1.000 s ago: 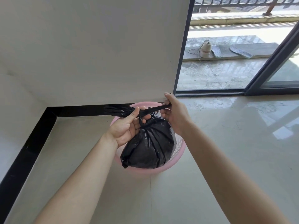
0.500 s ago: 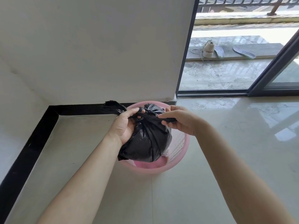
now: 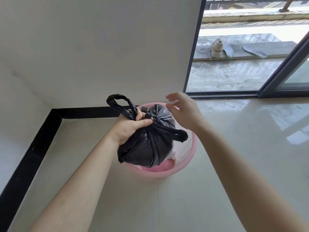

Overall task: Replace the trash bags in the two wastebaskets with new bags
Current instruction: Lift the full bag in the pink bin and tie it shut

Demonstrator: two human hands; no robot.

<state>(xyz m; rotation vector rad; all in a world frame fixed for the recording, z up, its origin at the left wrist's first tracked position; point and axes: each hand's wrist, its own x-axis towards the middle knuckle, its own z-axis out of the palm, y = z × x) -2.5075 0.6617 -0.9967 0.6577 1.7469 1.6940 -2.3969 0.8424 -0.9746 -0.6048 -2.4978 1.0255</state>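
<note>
The tiled floor (image 3: 234, 164) fills the lower part of the head view. A white wall (image 3: 100, 47) bounds its far edge and its left edge, and the two runs meet in the far left corner. A black baseboard (image 3: 41, 131) runs along the foot of the wall on both edges. At the far right, the dark frame of a sliding door (image 3: 194, 47) stands at the end of the wall, with a balcony behind it.

The pink wastebasket (image 3: 189, 158) stands on the floor close to the far edge, near the door frame. Its side wall is perforated.

The black trash bag (image 3: 150, 144) is tied shut at the top and is full and rounded. Its lower part sits within the wastebasket opening; I cannot tell whether it touches the bottom. One handle loop (image 3: 118, 102) stands up above my left hand, and a second handle (image 3: 180, 135) juts toward the right rim.

My left hand (image 3: 128, 129) grips the bag at its knotted neck, fingers curled round the gathered plastic. My right hand (image 3: 182, 109) holds nothing: its fingers are spread and slack, just beside the bag's top, over the far rim.

On the balcony lie a pale shoe (image 3: 217, 49) with loose laces and two insoles (image 3: 254, 51).
</note>
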